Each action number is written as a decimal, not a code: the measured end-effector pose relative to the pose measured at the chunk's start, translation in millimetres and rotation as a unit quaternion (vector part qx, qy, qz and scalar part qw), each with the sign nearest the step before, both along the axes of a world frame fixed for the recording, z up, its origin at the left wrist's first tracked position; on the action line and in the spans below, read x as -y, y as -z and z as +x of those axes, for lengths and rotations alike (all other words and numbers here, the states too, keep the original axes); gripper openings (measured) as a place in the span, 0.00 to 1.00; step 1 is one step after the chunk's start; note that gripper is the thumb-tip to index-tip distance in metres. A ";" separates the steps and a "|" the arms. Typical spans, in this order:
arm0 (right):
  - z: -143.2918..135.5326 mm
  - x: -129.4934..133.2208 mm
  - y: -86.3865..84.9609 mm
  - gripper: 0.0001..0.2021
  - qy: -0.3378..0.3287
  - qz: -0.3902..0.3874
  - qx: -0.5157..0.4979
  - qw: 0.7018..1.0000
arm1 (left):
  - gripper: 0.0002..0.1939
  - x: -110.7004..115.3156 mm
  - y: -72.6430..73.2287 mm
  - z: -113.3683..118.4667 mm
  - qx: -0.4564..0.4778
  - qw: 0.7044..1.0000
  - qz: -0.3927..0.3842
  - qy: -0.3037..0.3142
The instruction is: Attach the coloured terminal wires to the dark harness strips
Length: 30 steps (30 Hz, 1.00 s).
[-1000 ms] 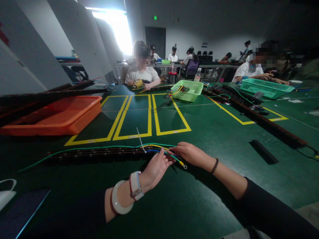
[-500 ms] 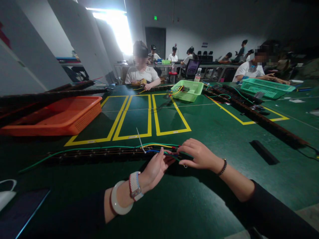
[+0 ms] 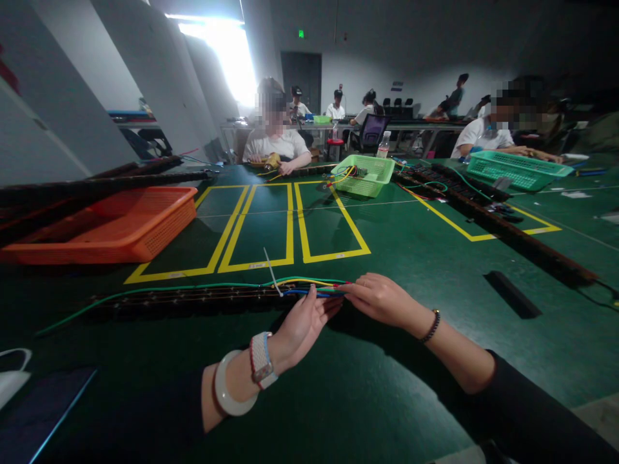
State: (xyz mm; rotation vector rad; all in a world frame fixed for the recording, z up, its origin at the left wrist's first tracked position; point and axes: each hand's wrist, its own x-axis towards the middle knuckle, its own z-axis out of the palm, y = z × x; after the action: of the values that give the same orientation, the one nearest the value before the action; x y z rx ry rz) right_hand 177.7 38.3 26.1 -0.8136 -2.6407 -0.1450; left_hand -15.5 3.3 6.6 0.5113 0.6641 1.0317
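Note:
A long dark strip (image 3: 193, 301) lies across the green table, with a green wire (image 3: 145, 289) running along its far edge. Near its right end are a yellow wire (image 3: 294, 280) and a blue wire (image 3: 293, 292), and a white cable tie (image 3: 272, 272) sticks up beside them. My left hand (image 3: 304, 322) is closed around the wire bundle, thumb on top. At the strip's right end my right hand (image 3: 380, 298) pinches the wire ends, its fingers pressed together over them.
An orange basket (image 3: 159, 225) sits at the left, a light green basket (image 3: 382, 177) farther back. A black piece (image 3: 511, 294) and another long strip (image 3: 541, 248) lie at the right. Across the table a person (image 3: 278, 145) holds a yellow tool (image 3: 273, 162).
My right hand's fingers have come together on the wire ends, and the hand lies flatter. My left hand has barely moved. The yellow tool across the table has shifted slightly.

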 end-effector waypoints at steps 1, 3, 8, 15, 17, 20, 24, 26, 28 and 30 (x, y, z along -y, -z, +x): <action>0.7 -1.7 1.4 0.13 0.012 0.006 -0.012 1.000 | 0.17 0.2 0.1 -0.1 0.001 1.000 0.002 -0.002; 1.4 -5.1 4.0 0.12 0.037 0.011 -0.037 0.999 | 0.17 0.8 -0.3 -0.3 -0.002 1.000 0.005 -0.006; -0.5 -13.6 12.0 0.12 0.098 0.027 -0.068 0.993 | 0.17 3.1 -4.3 -0.8 -0.040 0.999 -0.002 0.001; -3.1 -20.6 23.0 0.08 0.074 -0.018 0.023 0.997 | 0.17 2.4 -2.3 -1.2 -0.050 0.999 -0.006 -0.008; -2.9 -18.7 19.8 0.09 0.090 -0.012 0.017 0.996 | 0.18 2.3 -2.8 -1.6 -0.052 0.999 -0.005 -0.002; -1.6 -11.9 10.1 0.13 0.095 0.017 -0.032 0.995 | 0.19 2.5 -4.6 -1.9 -0.050 0.999 -0.002 0.000; -2.2 0.1 -0.7 0.19 -0.032 0.050 -0.072 0.996 | 0.18 2.2 -3.7 -1.7 -0.034 0.999 -0.017 0.000; -5.4 5.1 -2.4 0.22 -0.080 0.069 -0.048 0.993 | 0.17 1.4 -1.3 -1.5 -0.024 0.999 -0.023 0.002; -9.5 8.3 -2.3 0.19 -0.092 0.086 -0.022 0.992 | 0.15 0.4 1.0 -1.1 -0.007 1.000 -0.016 -0.003; -13.0 9.8 -1.4 0.15 -0.096 0.097 -0.015 0.991 | 0.14 -0.2 2.3 -0.8 0.008 1.000 -0.005 -0.005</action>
State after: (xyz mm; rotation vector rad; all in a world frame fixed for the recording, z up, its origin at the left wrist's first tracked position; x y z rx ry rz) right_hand 164.7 28.5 27.4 -0.4923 -2.6090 -0.3288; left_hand -16.3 3.5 4.3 0.4896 0.6577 1.0411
